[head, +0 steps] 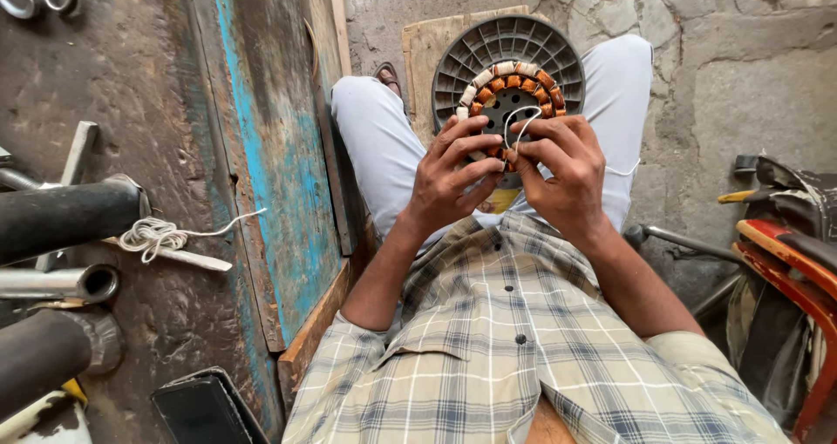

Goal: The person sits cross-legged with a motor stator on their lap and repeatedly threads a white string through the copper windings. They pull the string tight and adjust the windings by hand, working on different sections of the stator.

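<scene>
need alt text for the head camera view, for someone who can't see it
Seen from above, a seated person's left hand and right hand hold a ring of copper motor coils, pinching a loop of white cord at its lower edge. A grey ribbed disc lies behind it, and metal pipes lie far left.

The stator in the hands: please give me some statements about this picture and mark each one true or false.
1. Both hands, left hand and right hand, hold the stator. True.
2. The coils are blue. False: they are copper-orange with white wraps.
3. A white wire loop stands between the fingers. True.
4. The grey ribbed disc lies on the left pipes. False: it is behind the stator, by the knees.
5. A string bundle lies at the left. True.
</scene>
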Motion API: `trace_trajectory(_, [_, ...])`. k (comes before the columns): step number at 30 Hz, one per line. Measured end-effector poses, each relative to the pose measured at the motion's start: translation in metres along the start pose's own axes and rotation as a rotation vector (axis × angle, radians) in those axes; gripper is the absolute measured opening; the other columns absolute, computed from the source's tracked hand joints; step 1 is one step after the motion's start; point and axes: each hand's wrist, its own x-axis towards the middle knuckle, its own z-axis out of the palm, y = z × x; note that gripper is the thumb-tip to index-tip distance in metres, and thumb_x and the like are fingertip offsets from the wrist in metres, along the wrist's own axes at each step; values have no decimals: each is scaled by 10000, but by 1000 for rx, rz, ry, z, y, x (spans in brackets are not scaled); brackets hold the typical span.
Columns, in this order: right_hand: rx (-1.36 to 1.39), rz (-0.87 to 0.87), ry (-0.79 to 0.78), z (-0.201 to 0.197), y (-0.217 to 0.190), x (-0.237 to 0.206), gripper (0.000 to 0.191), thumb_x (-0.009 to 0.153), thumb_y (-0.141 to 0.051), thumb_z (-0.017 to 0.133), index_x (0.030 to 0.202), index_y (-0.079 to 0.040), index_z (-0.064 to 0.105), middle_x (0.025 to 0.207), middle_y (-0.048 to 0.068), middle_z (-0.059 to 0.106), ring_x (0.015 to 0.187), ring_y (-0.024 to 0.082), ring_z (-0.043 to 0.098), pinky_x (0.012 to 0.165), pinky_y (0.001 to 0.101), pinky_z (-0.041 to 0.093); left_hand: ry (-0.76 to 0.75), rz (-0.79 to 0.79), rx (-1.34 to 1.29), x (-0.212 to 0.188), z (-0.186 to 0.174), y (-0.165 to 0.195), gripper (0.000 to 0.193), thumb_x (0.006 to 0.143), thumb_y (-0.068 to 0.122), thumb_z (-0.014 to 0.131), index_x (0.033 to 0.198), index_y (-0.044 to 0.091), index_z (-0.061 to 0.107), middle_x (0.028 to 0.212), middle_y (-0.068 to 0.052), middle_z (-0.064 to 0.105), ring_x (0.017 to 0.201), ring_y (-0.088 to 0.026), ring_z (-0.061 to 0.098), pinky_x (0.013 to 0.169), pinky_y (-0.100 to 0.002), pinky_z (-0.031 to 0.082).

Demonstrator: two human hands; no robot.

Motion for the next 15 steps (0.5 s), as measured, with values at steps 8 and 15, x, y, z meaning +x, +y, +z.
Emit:
trace_trajectory(8, [-10, 37, -7, 19, 4, -9, 142, 862, 2, 848, 961, -13, 747, 1080, 82, 733, 1048, 286, 636, 922, 404, 525, -48, 38, 81, -11, -5, -8, 265, 894, 179, 835, 1124, 228, 714, 1348, 16, 621, 1430, -259, 490, 1303, -504, 336])
trace_trajectory(15, [158, 64, 34, 13, 29, -20, 201, 913, -38, 788, 1096, -29, 708, 1218, 158, 635, 1095, 273, 611, 941, 401, 537, -91, 31, 218, -7, -1, -7, 312, 861, 327, 882, 1103, 239, 705, 1313, 5, 602, 1397, -243, 481, 1288, -511, 320])
